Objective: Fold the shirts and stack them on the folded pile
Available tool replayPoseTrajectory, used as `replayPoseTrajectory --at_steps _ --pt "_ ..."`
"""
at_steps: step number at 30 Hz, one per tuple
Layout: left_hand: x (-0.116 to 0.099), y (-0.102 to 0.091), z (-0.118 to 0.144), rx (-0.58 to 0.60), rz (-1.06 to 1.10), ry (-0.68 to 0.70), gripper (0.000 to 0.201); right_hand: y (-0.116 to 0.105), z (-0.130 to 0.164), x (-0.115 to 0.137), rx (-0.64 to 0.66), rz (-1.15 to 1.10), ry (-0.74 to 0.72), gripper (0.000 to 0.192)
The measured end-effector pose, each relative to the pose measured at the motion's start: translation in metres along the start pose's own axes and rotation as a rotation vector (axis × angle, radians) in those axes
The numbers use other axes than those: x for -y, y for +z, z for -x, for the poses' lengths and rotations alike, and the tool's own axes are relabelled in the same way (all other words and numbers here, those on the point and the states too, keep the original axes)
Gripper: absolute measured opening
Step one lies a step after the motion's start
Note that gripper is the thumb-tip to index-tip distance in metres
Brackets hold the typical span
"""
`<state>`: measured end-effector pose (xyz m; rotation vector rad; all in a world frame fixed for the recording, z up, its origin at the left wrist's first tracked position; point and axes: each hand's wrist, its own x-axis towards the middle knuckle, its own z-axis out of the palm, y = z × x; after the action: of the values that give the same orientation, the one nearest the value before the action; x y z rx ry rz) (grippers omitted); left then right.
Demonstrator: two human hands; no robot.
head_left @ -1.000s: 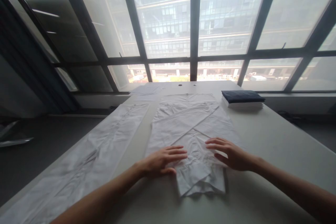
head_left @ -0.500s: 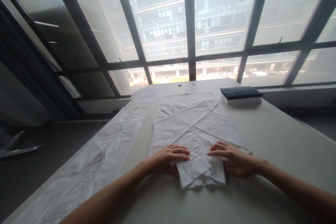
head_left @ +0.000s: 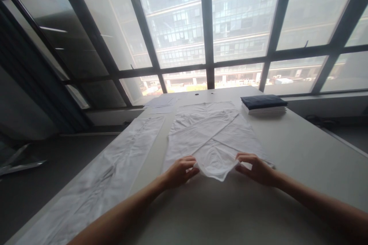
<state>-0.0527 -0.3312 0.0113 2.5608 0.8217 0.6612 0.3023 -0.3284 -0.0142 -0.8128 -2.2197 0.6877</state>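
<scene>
A white shirt (head_left: 214, 124) lies on the white table, its sleeves folded across it and its collar end (head_left: 215, 168) toward me. My left hand (head_left: 181, 170) pinches the left corner of the collar between thumb and fingers. On the opposite corner, my right hand (head_left: 255, 168) has the same kind of pinch. Between the two hands the collar's edge hangs in a shallow curve with a point near the middle. The shirt's far end is spread flat, with some creases.
Along the table's left side lies another white cloth (head_left: 100, 180), wrinkled. White sheets (head_left: 161, 102) rest at the far left. A folded dark blue cloth (head_left: 263, 101) tops a white stack (head_left: 267, 111) at the back right. Windows stand behind the table (head_left: 313, 157).
The collar flap, which lay extended toward me, has been lifted and turned back away from me. Both hands have gone from resting on the cloth to pinching its corners.
</scene>
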Motion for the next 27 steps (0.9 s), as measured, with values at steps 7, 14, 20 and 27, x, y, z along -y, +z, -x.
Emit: replayPoseTrajectory --at_steps 7,14,20,27 --pt "0.015 0.014 -0.003 -0.107 -0.113 -0.439 0.058 0.015 -0.011 -0.021 -0.161 0.156 0.332 0.039" --pt "0.004 0.019 -0.006 -0.046 -0.363 -0.531 0.043 0.018 -0.009 -0.017 -0.189 0.458 0.330 0.017" --pt "0.000 0.011 -0.005 -0.122 -0.328 -0.163 0.044 0.014 -0.007 -0.004 -0.154 0.431 0.010 0.029" --pt "-0.003 0.009 -0.006 0.382 -0.217 0.061 0.067 0.012 -0.008 0.008 0.350 0.263 -0.192 0.068"
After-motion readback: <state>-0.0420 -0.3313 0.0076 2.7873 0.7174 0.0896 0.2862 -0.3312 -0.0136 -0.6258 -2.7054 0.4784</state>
